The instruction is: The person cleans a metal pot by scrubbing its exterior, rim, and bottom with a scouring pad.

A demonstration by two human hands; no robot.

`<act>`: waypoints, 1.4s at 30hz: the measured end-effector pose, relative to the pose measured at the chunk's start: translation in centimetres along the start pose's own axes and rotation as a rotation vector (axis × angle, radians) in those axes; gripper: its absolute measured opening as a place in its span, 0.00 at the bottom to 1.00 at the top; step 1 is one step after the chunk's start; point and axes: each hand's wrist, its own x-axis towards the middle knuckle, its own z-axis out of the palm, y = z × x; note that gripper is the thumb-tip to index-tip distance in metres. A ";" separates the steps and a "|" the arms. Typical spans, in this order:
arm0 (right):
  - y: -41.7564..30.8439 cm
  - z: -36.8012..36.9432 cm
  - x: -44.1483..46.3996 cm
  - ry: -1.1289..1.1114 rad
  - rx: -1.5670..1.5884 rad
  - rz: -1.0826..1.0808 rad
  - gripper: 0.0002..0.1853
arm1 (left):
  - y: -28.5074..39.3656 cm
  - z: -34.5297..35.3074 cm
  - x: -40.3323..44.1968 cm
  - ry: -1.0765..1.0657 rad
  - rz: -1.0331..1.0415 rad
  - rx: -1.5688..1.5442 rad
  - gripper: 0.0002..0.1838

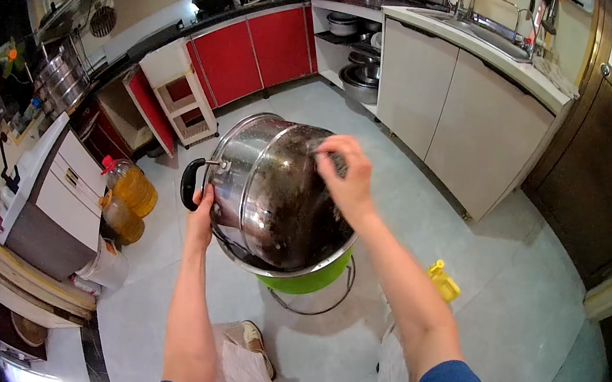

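A large steel pot (262, 178) lies tilted on its side over a green basin (303, 278), its outer base and lower wall stained dark brown. My left hand (202, 213) is closed on the pot's rim, just below a black side handle (191, 183). Against the stained part, my right hand (346, 173) presses a dark grey scrubber (338, 162) that looks like steel wool. Fingers cover much of the scrubber. The pot hides most of the basin and whatever it contains.
A wire stand (310, 311) shows under the basin. On the floor are a yellow bottle (444, 282) at right and large oil jugs (132, 189) at left. Red cabinets (255, 46), an open cabinet door (149, 111) and a sink counter (485, 41) surround the floor.
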 end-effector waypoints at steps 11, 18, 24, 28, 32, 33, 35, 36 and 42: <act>-1.3 0.1 1.3 -0.126 -0.109 -0.147 0.07 | -1.0 -0.6 0.5 -0.009 -0.020 0.022 0.14; -1.4 0.4 3.9 -0.263 -0.206 -0.111 0.05 | 2.0 2.2 -0.4 0.037 0.023 0.099 0.12; -5.4 1.4 1.5 -0.582 -0.278 -0.445 0.09 | 2.9 2.8 -0.7 -0.028 0.050 0.165 0.15; -4.6 1.6 2.7 -0.582 -0.304 -0.390 0.09 | 0.8 2.3 0.6 -0.007 0.072 0.172 0.18; -2.0 1.1 5.8 -0.505 -0.406 -0.207 0.06 | 1.4 2.6 0.0 -0.026 0.057 0.196 0.19; -2.8 1.1 5.2 -0.535 -0.395 -0.249 0.07 | 1.7 2.8 0.0 -0.016 0.059 0.188 0.19; -5.7 1.7 2.7 -0.638 -0.316 -0.459 0.09 | 2.0 3.4 -0.4 0.028 0.123 0.139 0.19; -7.1 1.8 1.6 -0.772 -0.343 -0.486 0.11 | 1.9 3.2 -0.2 0.025 0.097 0.152 0.20; -3.5 1.4 5.6 -0.572 -0.441 -0.313 0.08 | 1.7 3.3 -0.1 0.002 0.075 0.183 0.21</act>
